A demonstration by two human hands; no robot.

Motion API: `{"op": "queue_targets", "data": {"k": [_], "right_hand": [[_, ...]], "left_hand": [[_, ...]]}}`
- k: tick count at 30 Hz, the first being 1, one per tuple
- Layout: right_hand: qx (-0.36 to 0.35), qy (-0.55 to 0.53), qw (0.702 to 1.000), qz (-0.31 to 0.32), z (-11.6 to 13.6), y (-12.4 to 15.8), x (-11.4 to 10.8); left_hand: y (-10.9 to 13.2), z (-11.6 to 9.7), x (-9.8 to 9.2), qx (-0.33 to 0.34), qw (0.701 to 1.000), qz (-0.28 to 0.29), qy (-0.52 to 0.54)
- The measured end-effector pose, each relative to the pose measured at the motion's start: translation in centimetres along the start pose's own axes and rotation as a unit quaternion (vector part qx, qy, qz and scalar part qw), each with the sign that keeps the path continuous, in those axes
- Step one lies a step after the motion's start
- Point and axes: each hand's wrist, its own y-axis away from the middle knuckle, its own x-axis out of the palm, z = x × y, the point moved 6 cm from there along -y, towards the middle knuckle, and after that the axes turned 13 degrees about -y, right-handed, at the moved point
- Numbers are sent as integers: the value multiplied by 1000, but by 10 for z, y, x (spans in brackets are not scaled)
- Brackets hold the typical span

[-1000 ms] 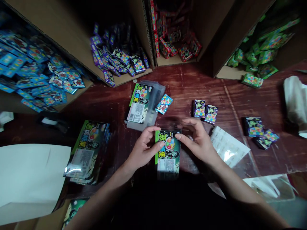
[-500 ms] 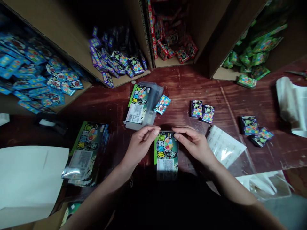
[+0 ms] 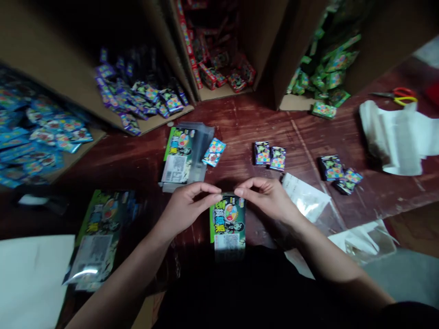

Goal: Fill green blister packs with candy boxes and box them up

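A green and black candy package (image 3: 228, 224) with a white label lies close in front of my body, its lower end in shadow. At its top left corner, my left hand (image 3: 190, 205) pinches the edge between thumb and fingertips. My right hand (image 3: 265, 198) pinches the same top edge near the right corner. Past my left fingers, another candy package (image 3: 178, 155) lies beside a clear plastic sleeve (image 3: 200, 153). A small blue candy box (image 3: 214, 152) rests against that sleeve. Two small purple candy boxes (image 3: 270, 155) stand side by side beyond my right hand.
Cardboard cartons hold blue boxes (image 3: 44, 128), purple boxes (image 3: 144, 96), red boxes (image 3: 222, 68) and green boxes (image 3: 332, 73). Stacked packages (image 3: 99, 233) lie at left. A sticker sheet (image 3: 305, 196), dark candy boxes (image 3: 331, 167), crumpled plastic (image 3: 387, 137) and scissors (image 3: 403, 96) are at right.
The view has swung right, so most things sit further left and the scissors show fully. Both hands still pinch the package's top edge, with slightly shifted fingers.
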Motion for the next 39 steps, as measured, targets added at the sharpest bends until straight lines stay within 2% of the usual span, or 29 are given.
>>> {"op": "queue_targets", "data": {"k": [3, 5, 6, 8, 10, 11, 13, 15, 18, 22, 27, 31, 33, 35, 39], "right_hand": [[-49, -5, 998, 36, 10, 11, -5], [-103, 46, 993, 30, 19, 21, -24], [-132, 85, 988, 7, 24, 26, -39], [-172, 179, 966, -78, 31, 35, -83], [-167, 278, 933, -155, 31, 39, -131], [-150, 323, 920, -164, 27, 37, -150], [-111, 385, 908, -120, 14, 26, -175], [-86, 395, 913, -57, 2, 15, -184], [-71, 368, 927, -29, -8, 3, -185], [-64, 348, 935, -35, -9, 6, -180], [-75, 342, 937, -2, 2, 27, -166], [-71, 228, 971, -11, 27, 49, -160], [-49, 139, 989, -34, 38, 55, -158], [-7, 59, 998, -24, 44, 54, -150], [91, -66, 990, 87, 38, 40, -116]], "left_hand": [[-7, 2, 7, 10, 1000, 5, 19], [-18, -3, 18, 29, 999, 18, 13], [-25, -9, 26, 42, 999, 34, 7], [-41, -28, 49, 76, 994, 77, 5], [-57, -51, 78, 117, 984, 136, 6], [-63, -61, 95, 138, 976, 168, 5], [-74, -76, 128, 162, 959, 233, -8], [-82, -80, 156, 166, 947, 274, -29], [-90, -74, 178, 155, 947, 273, -64], [-92, -66, 182, 147, 951, 257, -87], [-93, -69, 181, 152, 953, 246, -94], [-89, -68, 179, 136, 953, 247, -111], [-84, -71, 169, 145, 959, 229, -82], [-76, -73, 151, 163, 965, 200, -51], [-62, -65, 115, 129, 976, 162, -71]]}}
